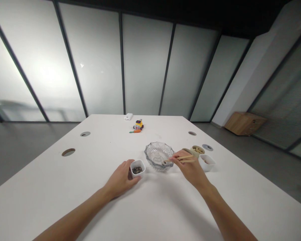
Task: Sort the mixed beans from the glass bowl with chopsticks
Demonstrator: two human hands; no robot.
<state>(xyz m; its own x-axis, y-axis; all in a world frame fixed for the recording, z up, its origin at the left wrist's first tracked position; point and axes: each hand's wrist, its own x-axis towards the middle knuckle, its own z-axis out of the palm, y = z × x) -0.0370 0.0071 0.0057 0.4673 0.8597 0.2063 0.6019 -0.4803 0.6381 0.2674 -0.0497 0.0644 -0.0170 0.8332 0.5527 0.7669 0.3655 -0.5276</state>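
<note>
My left hand is wrapped around a small white cup that holds dark pieces, on the white table. My right hand holds a pair of wooden chopsticks whose tips reach over the near right rim of a clear glass bowl. Something small seems to sit at the chopstick tips; I cannot tell what. Behind my right hand stand a beige cup with pale pieces and a small white cup.
A yellow toy car and an orange toy carrot lie at the far middle, with a white box at the far edge. Round cable holes dot the tabletop. A wooden cabinet stands on the floor at right.
</note>
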